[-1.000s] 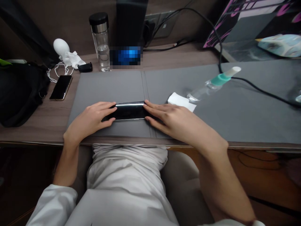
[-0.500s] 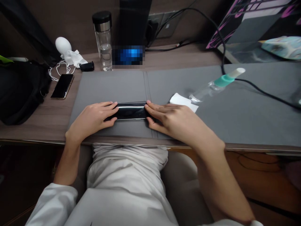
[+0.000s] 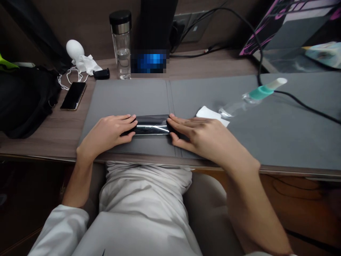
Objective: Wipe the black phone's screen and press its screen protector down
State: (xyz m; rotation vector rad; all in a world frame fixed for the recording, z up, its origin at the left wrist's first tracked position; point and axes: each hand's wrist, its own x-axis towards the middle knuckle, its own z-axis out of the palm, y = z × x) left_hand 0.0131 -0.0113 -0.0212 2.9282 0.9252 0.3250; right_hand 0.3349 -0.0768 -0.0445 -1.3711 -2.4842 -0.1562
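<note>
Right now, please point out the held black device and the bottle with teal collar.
Black device (image 3: 152, 125), head view: middle of its glossy face.
Bottle with teal collar (image 3: 257, 95), head view: on the collar.

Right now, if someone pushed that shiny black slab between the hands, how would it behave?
The slab would probably stay stiff: its long edges run straight from left hand to right hand. Its glossy surface, with bright reflections, suggests it may be slippery. Being flat, it seems unlikely to roll.
</note>
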